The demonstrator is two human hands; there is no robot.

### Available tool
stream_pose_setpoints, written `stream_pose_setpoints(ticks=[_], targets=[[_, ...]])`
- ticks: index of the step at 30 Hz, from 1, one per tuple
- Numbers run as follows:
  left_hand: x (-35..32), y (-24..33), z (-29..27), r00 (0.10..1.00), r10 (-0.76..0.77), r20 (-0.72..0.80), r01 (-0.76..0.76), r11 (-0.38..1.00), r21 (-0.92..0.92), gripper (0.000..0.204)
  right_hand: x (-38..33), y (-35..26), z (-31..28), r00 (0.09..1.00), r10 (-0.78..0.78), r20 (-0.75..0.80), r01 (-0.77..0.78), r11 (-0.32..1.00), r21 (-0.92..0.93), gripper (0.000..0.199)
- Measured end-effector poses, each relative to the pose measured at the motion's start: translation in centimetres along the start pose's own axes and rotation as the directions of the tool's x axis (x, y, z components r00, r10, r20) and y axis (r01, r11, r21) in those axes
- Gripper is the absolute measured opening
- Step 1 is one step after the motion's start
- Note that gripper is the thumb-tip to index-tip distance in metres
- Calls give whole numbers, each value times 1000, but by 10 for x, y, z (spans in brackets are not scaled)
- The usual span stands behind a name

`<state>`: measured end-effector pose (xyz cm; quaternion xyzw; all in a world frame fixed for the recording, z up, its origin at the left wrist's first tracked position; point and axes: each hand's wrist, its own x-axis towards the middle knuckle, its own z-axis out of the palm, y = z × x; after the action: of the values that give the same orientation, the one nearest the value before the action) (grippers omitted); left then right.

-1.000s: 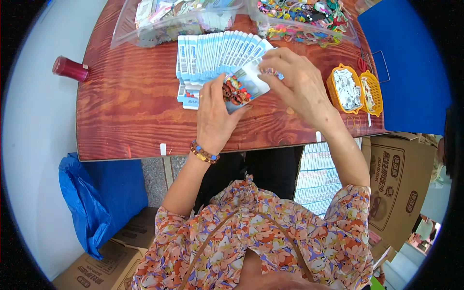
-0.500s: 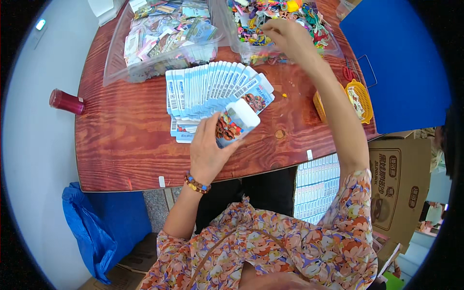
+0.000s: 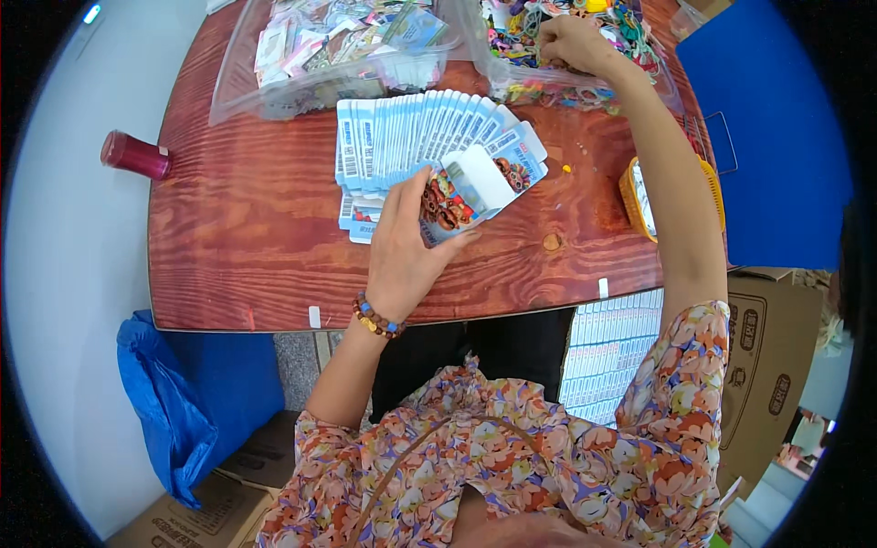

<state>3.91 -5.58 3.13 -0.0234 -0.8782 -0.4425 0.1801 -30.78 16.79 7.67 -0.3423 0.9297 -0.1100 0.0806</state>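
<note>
A reddish wooden worktop [image 3: 228, 237] stood against a pale floor, with a blue bag [image 3: 174, 402] and cardboard boxes [image 3: 772, 365] beside it. Near its middle lay a fanned row of blue-and-white cards [image 3: 411, 137], overlapping like a hand of playing cards. The left hand [image 3: 406, 247] rested at the near end of the fan, its grip pinching one card packet [image 3: 457, 196] that carried dark, ring-shaped hair ties, thumb along one edge and fingers on the other. The right hand [image 3: 571, 41] reached far across into a clear bag of coloured bands [image 3: 585, 78]; its fingers were curled into the heap, but whether they pinched anything could not be told. A second clear bag of mixed packets [image 3: 338, 55] lay to the left of that, a dark red cylinder [image 3: 135, 155] stood near the worktop's left edge, and a yellow basket [image 3: 639, 196] sat at the right. The card looked light, thin and easily bent, so it was probably best held by its edges, clear of the ties.
</note>
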Motion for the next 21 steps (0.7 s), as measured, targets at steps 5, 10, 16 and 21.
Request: stream_pose_setpoints(ticks=[5,10,16,21], targets=[[-5,0,5,999,35,14,-35,999,-4,82,-14,-51,3,993,58,-104,-80,974,-214,26],[-9,4,9,996,68,61,-70,997,23,82,3,-59,4,993,100,61,-67,911,-406,25],[-2,0,5,998,31,-51,-31,999,12,83,-10,-39,3,995,15,-96,-31,986,-163,24],[-1,2,9,1000,8,4,-7,997,-82,83,-14,-34,-7,987,48,-156,-36,997,75,21]])
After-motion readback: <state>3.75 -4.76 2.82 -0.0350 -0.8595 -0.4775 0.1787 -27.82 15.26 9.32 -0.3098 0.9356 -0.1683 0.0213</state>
